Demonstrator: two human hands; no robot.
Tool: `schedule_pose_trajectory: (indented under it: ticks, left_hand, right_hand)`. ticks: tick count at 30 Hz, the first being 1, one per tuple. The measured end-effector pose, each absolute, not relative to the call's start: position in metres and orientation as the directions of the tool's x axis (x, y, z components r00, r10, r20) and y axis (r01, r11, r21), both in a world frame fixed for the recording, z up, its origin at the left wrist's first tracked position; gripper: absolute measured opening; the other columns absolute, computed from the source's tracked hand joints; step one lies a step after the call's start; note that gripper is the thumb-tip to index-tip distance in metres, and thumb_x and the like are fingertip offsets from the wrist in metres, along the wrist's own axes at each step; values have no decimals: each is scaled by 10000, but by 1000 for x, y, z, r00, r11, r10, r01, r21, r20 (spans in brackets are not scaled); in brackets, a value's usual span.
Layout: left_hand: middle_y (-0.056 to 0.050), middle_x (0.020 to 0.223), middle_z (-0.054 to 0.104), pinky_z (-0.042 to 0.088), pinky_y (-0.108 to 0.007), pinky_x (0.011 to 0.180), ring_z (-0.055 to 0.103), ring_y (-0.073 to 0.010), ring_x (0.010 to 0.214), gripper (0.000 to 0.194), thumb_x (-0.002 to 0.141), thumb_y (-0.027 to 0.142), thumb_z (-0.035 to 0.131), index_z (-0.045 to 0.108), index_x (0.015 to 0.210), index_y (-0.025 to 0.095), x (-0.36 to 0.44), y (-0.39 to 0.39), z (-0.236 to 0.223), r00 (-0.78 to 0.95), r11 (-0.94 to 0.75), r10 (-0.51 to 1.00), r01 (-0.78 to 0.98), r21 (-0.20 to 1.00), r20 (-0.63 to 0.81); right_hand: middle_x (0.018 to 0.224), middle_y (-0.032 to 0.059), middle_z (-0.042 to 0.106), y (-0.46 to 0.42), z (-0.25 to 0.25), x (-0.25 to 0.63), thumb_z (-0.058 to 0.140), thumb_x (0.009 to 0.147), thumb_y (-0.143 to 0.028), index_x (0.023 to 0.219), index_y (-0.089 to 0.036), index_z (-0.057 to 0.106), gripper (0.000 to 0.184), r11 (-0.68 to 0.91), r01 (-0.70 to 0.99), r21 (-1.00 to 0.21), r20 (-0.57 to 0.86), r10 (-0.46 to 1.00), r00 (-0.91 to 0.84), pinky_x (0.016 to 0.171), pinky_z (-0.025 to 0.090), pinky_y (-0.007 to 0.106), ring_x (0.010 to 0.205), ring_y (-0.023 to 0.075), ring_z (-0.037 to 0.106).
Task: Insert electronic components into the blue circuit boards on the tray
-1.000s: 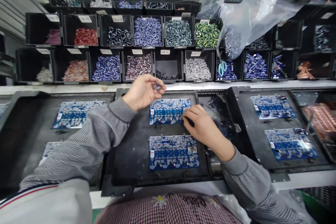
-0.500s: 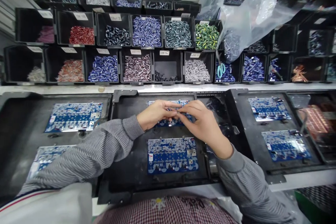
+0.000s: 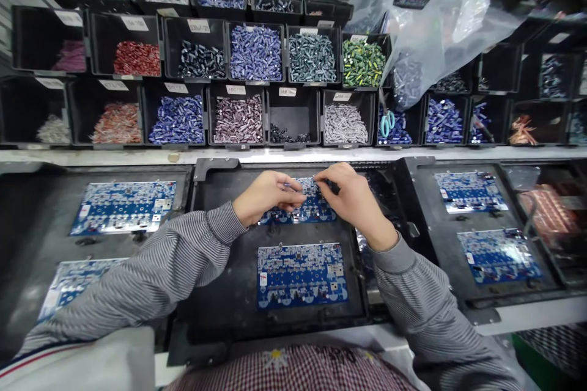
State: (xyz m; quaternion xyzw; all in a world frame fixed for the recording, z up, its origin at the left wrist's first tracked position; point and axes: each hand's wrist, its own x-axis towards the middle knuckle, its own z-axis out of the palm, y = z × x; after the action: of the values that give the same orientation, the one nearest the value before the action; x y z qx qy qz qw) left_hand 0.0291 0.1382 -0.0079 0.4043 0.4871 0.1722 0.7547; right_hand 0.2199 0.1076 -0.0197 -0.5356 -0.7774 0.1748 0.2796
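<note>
Both of my hands are over the upper blue circuit board (image 3: 316, 211) in the middle tray. My left hand (image 3: 270, 197) is above the board's left part, its fingers curled together around something small; a bit of blue shows by the fingertips. At the board's upper right edge, my right hand (image 3: 346, 192) pinches with thumb and forefinger; whatever is between them is too small to make out. Below lies a second circuit board (image 3: 300, 275), flat in the same black tray (image 3: 220, 293).
Behind the trays stand rows of black bins with small parts, such as white ones (image 3: 345, 123) and purple-blue ones (image 3: 255, 52). Scissors (image 3: 386, 124) hang at a bin; a clear plastic bag (image 3: 440, 18) drapes over others. More boards lie left (image 3: 123, 208) and right (image 3: 470, 191).
My hands were together at the fingertips and have moved apart. The right hand has gone to the board's upper right edge, the left slightly leftward. More of the upper board shows.
</note>
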Motion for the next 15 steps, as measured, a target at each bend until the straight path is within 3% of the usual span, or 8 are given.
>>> schedule_pose_trajectory:
  ticks: [4, 6, 10, 15]
  left_hand:
    - [-1, 540, 572, 349, -154, 405, 458, -48, 440, 128, 730, 190, 726, 661, 683, 90, 29, 136, -8, 474, 518, 709, 153, 841, -523]
    - [-21, 625, 614, 388, -155, 456, 494, -51, 497, 75, 790, 141, 652, 697, 756, 92, 30, 135, -7, 483, 533, 710, 109, 839, -513]
    - [-69, 744, 675, 491, -211, 634, 603, -93, 641, 185, 806, 36, 584, 701, 942, 83, 29, 135, -6, 500, 614, 665, 56, 787, -555]
    - [-96, 762, 687, 516, -249, 686, 646, -125, 688, 127, 810, 47, 602, 680, 910, 63, 28, 136, -8, 498, 655, 641, 42, 755, -584]
  right_hand:
    - [840, 60, 635, 108, -21, 223, 470, 854, -94, 909, -200, 617, 189, 387, 731, -562, 235, 922, -308, 779, 460, 360, 882, 218, 541]
    - [847, 67, 629, 108, -22, 223, 433, 880, -107, 930, -201, 611, 207, 405, 748, -526, 224, 914, -337, 782, 443, 366, 897, 225, 526]
    - [875, 89, 628, 106, -21, 220, 388, 886, -88, 966, -185, 604, 250, 450, 803, -391, 200, 893, -403, 796, 403, 391, 929, 247, 501]
    - [875, 108, 640, 105, -15, 215, 357, 906, -96, 990, -157, 621, 284, 496, 823, -279, 175, 868, -464, 821, 390, 412, 937, 253, 499]
